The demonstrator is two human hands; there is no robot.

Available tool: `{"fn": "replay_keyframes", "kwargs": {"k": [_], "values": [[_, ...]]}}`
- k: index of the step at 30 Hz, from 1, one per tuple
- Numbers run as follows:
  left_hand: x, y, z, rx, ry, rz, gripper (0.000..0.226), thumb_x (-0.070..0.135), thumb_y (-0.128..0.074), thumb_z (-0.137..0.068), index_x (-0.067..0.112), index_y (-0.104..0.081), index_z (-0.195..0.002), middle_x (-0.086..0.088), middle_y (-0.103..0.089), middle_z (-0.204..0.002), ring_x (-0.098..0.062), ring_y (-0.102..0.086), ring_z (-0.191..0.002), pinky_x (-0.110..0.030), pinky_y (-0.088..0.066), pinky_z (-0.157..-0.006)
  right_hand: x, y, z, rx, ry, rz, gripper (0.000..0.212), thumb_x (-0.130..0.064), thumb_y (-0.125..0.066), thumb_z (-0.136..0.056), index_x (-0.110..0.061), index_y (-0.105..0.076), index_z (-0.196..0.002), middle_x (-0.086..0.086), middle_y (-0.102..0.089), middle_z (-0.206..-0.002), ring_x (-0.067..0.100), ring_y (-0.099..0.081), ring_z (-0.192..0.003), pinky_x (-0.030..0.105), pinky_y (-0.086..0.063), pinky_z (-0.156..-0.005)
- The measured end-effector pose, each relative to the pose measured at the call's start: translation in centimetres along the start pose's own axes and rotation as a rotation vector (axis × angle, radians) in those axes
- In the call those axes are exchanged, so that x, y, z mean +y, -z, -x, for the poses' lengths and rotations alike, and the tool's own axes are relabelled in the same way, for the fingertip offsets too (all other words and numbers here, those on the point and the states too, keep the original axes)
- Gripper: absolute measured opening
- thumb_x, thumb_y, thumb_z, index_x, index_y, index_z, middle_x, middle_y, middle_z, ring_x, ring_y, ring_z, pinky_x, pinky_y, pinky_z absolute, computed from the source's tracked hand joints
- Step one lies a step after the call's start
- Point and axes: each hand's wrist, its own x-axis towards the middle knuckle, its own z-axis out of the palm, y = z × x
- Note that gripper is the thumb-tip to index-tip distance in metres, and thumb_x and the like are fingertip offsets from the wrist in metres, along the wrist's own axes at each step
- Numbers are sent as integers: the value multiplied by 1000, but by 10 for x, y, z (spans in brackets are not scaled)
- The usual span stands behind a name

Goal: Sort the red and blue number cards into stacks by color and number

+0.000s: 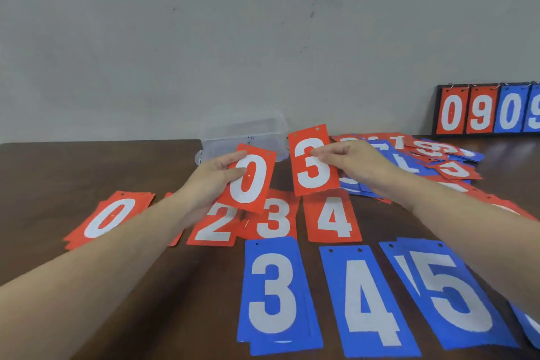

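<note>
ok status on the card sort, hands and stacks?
Left hand holds red 0 card; right hand pinches red 3 card. Red 0 stack and red 3 stack open below. Nothing blocking.

left hand [213, 175] grips red card [248, 178] "0" | right hand [350, 164] pinches red card "3" [314, 165] | below hands: red stacks [216, 223] "0","2","3","4"; blue stacks [274, 295] "3","4","5" | far right scoreboard [491, 109] "0 9 0 9"

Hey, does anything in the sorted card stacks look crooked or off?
Yes. The blue 5 stack is splayed: a card underneath sticks out left of the top one. The blue 3 stack is slightly fanned at its bottom edge. The blue 4 looks tidy.
</note>
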Motion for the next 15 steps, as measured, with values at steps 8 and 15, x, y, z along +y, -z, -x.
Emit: {"fn": "replay_keyframes", "kwargs": {"k": [8,15], "values": [[-16,92,35,212,2,-49,39,10,-61,-98,32,-61,-130,-4,-74,-109,-27,-75,-87,-42,-63,-73,-32,-74,-17,-193,-12,43,46,-5,-64,-94,-28,-61,-133,1,-67,-122,14,-71,-93,26,-60,-70],[-32,171,50,412,41,-187,44,4,-50,-97,31,-61,-130,-6,-67,-118,-27,-71,-92,-35,-58,-73,-57,-126,-20,-198,4,84,21,-23,-60,-99,-34,-73,-112,-5,-72,-114,14,-72,-92,26,-59,-71]]}}
